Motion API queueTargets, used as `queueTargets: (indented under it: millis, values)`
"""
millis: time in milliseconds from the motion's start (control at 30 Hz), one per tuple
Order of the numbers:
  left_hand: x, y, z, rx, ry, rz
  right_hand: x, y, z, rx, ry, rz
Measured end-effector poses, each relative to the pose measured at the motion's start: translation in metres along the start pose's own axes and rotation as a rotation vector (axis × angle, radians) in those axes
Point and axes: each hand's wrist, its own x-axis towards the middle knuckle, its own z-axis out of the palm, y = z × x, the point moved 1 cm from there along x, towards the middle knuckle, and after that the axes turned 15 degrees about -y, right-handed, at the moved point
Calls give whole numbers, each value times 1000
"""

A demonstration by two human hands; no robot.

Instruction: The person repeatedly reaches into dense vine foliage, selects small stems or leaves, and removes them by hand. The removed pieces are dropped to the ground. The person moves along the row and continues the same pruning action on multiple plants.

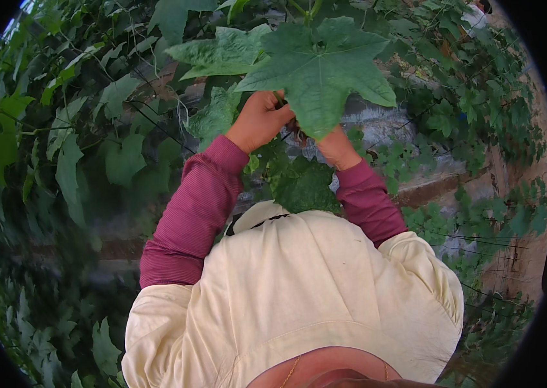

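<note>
My left hand (260, 122) pinches a green plant stem (278, 98) between thumb and fingers, just under a large lobed vine leaf (321, 72). On the other side is my right hand (335, 148), its fingers close to those of the left. The big leaf covers most of the right fingers, so what they hold is hidden. A crinkled leaf (215, 114) hangs left of my left hand, and another pale-veined leaf (227, 51) spreads above it. Below both hands, a dark green leaf (307, 184) sits close to my chest.
Dense vine foliage (123, 155) crowds the left side. Smaller-leaved vines (443, 116) grow at the right, over greyish ground sheeting (375, 121). Thin dark lines (481, 238) cross there, beside bare brown soil (511, 262). A white object (474, 19) shows at the upper right.
</note>
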Motion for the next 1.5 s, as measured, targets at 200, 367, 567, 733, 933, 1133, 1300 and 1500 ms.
queueTargets:
  millis: [200,367,567,733,933,1133,1300,1500]
  values:
    - [10,-22,11,-117,159,6,-4,3,-13,29,1,63]
    - [15,-11,3,-192,209,6,6,-25,-18,48,-125,43]
    - [5,-18,0,-188,301,47,15,-3,-15,-194,-50,35]
    - [-10,-11,-34,-335,452,136,-23,108,-48,0,74,350]
    - [-18,-45,-41,-254,378,57,-3,37,-29,-508,295,-47]
    - [-37,-61,-15,-247,225,-123,58,-47,12,-106,-124,-193]
    - [-69,-137,-7,-235,-79,-437,68,15,15,-401,-409,5]
    - [-146,-317,26,168,54,-418,32,102,25,-293,-403,452]
